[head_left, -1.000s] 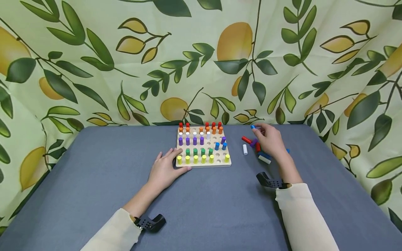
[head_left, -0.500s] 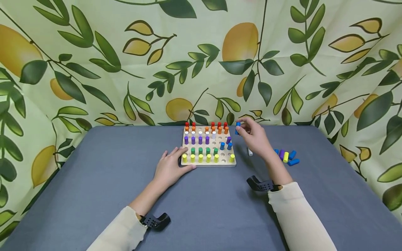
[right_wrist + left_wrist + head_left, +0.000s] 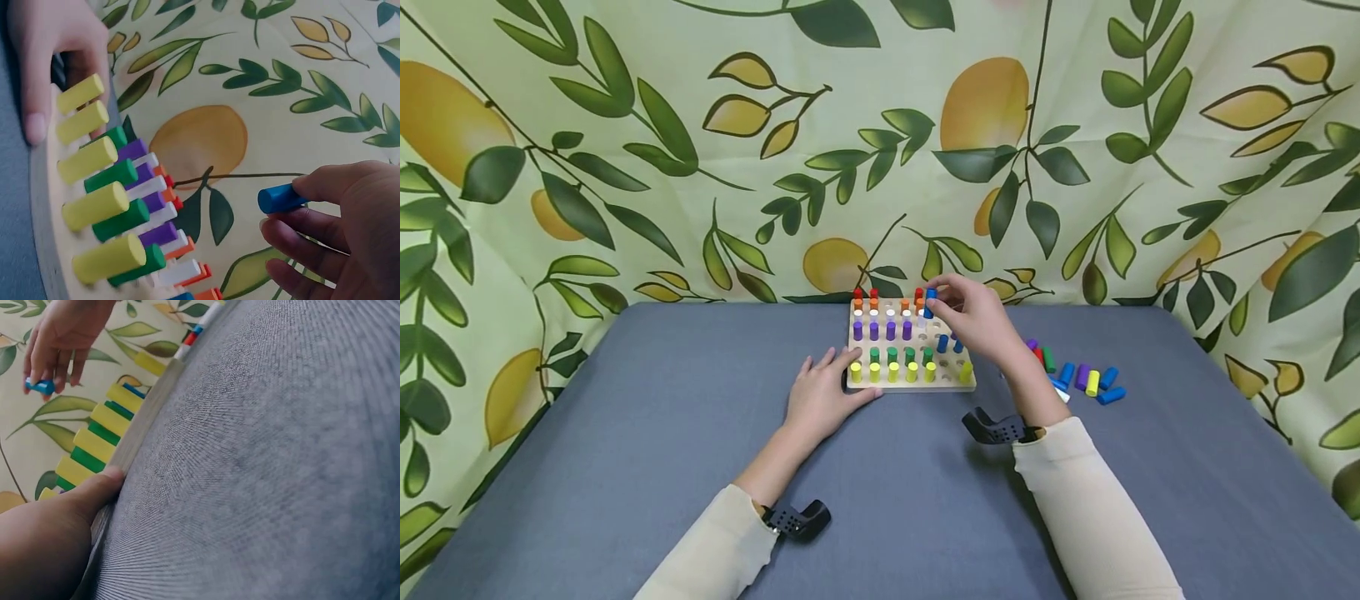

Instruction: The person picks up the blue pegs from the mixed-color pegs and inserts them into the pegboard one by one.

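A light wooden pegboard (image 3: 913, 388) bears rows of coloured pegs, yellow in front, then green, blue, purple, white, orange and red. My left hand (image 3: 823, 398) grips its front left corner, the thumb (image 3: 103, 484) against the front edge and the index finger at the left side. Between the thumb and fingers of my right hand (image 3: 976, 321) is a blue peg (image 3: 281, 199), held above the back right part of the board. The right hand hides some of the pegs there. Several bare holes show among the rows, and two blue pegs (image 3: 942, 342) stand at the right.
Loose pegs lie on the grey tablecloth right of the board, among them a yellow peg (image 3: 1092, 383), a purple peg (image 3: 1082, 377) and a green peg (image 3: 1048, 360). The right forearm passes close by them. A leaf-and-lemon patterned curtain (image 3: 760, 250) hangs behind the table.
My right hand has carried the blue peg leftward from the loose pegs to above the board and turned it upright. The left hand keeps its hold on the corner. The head view has shifted slightly.
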Demonstrator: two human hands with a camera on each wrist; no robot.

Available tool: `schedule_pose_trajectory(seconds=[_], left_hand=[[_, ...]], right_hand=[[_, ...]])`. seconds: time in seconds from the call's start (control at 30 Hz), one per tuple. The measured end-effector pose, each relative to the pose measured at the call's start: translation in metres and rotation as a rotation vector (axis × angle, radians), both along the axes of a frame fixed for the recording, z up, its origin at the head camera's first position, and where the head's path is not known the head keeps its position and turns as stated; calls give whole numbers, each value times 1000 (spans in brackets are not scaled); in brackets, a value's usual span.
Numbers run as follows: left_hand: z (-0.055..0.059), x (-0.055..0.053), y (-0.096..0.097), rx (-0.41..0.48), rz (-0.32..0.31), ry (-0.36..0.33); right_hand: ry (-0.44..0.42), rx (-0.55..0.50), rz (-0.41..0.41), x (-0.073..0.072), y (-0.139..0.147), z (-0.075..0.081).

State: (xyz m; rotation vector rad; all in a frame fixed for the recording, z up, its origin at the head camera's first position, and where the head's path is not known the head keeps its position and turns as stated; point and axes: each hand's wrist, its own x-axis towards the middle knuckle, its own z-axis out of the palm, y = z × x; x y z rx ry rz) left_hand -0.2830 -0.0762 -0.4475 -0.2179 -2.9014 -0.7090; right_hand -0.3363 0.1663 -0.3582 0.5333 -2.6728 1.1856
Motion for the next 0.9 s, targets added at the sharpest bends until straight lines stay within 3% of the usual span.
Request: schedule_pose_trajectory(seconds=[0.33,0.9], left_hand=[[-5,-3,1,28,-16,-16],[-4,-3,-2,32,-13,-34]], right_hand=[[-9,46,37,-9,0,-25],[-69,62,17,-15,7,-35]])
